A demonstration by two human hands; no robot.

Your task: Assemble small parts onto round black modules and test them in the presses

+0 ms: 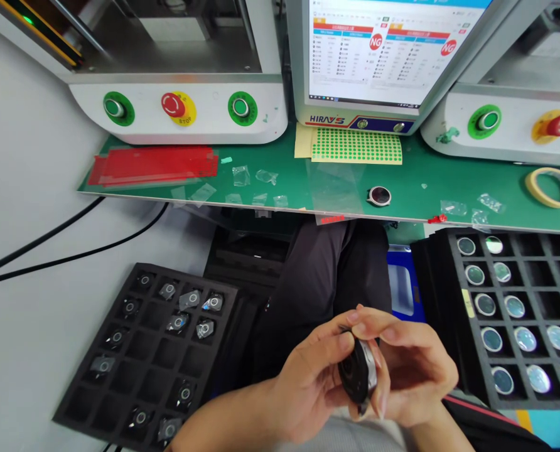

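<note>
Over my lap, both hands grip a round watch case [354, 375] with a black back and a silver rim, tilted on its edge. My left hand [308, 376] pinches it between thumb and fingers. From the other side, my right hand [414, 361] has its fingers wrapped on the rim, with the thumb at the top edge. Fingers cover part of the case, and its far face is hidden. Another watch case [380, 196] lies on the green bench near its front edge.
A black tray [150, 342] at the left holds several watch parts, some in clear film. Stacked trays [538, 245] at the right carry round watch faces. Red strips [155, 166], green dot stickers [355, 145], film scraps and a tape roll [552, 187] lie on the bench [284, 172] below a monitor [383, 56].
</note>
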